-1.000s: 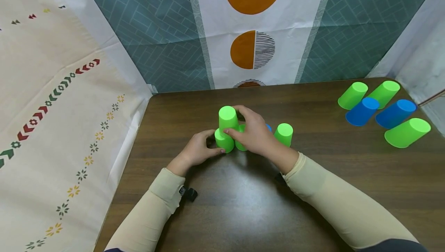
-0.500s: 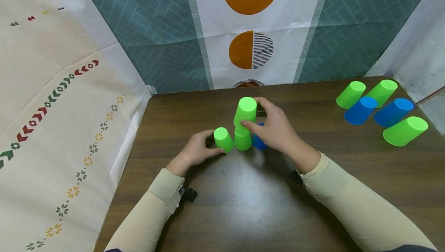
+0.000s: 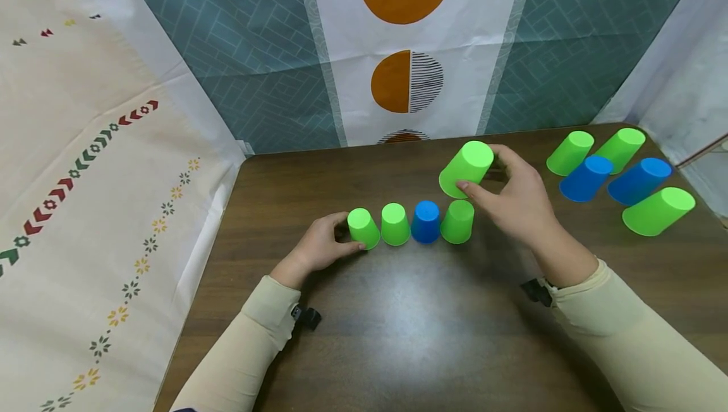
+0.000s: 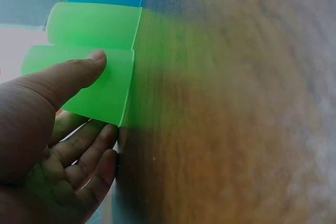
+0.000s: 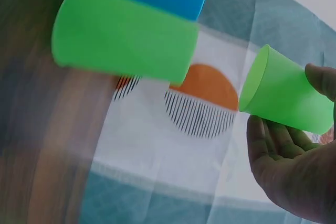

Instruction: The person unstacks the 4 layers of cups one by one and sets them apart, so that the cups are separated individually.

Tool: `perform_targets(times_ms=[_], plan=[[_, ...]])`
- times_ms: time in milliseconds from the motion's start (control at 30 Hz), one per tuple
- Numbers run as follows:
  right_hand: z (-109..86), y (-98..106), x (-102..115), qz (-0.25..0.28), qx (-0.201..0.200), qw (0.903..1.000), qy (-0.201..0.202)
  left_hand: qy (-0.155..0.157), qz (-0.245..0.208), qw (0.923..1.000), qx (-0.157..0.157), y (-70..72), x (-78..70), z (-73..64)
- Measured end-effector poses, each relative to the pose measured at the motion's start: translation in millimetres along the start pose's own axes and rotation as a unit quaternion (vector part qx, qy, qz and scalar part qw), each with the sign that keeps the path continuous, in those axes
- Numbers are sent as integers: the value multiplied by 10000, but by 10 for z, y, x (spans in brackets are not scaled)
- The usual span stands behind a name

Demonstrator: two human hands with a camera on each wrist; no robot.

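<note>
Mouth-down, insides hidden, a leftmost green cup [image 3: 364, 229], a second green cup [image 3: 395, 224], a blue cup [image 3: 426, 222] and an end green cup [image 3: 457, 222] are lining up! The left hand [image 3: 315, 246] is gripping the leftmost; the right hand [image 3: 516, 202] is clasping a raised green cup [image 3: 466, 169], swinging rightward from above the second, now hovering near the end one.

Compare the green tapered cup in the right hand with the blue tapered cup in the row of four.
Colour: the green tapered cup is bright green; the blue tapered cup is solid blue.
Support: the green one is held off the wooden table by the right hand; the blue one stands on it, untouched.

Shared: both taper and have the narrow, closed end up.
</note>
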State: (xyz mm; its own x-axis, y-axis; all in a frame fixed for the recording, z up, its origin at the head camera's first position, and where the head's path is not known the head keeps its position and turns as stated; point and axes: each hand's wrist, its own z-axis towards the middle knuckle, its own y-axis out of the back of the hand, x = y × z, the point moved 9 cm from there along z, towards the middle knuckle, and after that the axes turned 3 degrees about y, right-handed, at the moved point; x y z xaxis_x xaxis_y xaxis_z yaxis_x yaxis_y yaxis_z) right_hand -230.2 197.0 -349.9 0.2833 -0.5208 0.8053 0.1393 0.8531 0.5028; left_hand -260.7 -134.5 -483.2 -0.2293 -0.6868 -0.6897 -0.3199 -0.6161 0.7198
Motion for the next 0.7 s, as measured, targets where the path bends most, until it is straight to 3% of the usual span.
perform_targets(times_ms=[233,700], plan=[[-88,354,-274,-460,-377,9978,-287,36,38,10000,15,-3,2,-4],[-358,1004,-1017,-884,-653,9890,-987,0,16,10000,29,2,-25,-12]])
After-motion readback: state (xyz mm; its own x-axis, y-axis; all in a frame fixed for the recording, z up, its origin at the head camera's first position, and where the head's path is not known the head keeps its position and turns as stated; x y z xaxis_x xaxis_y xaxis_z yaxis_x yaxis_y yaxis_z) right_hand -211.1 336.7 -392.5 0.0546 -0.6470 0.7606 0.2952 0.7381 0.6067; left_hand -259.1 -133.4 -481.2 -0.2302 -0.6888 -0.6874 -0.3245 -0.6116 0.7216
